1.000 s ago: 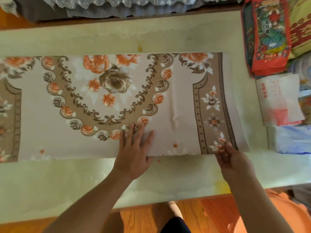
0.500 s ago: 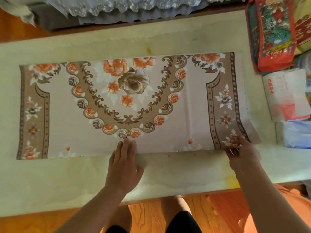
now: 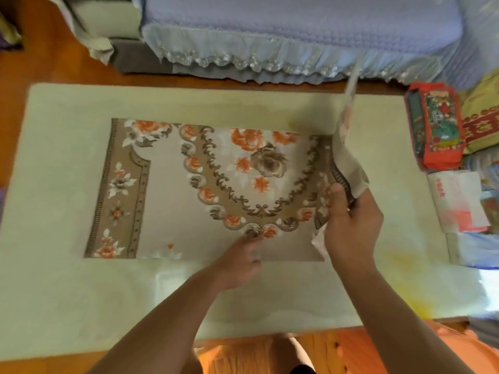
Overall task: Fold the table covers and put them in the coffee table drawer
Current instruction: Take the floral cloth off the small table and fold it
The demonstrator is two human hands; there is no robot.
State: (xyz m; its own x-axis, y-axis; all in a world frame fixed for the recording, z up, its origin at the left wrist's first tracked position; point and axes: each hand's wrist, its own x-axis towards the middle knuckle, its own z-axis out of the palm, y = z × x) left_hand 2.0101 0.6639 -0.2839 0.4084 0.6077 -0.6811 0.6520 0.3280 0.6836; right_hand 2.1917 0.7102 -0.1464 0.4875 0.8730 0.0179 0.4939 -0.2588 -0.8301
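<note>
The right hand grips the cover's raised right end; the left hand presses flat, open, on its near edge.

Domestic living room. A low coffee table stands on orange wood flooring. A sofa with quilted, lace-trimmed blue cover runs along its far edge. Packaged household goods crowd its right edge.

Left hand flat, right hand clenched
</note>
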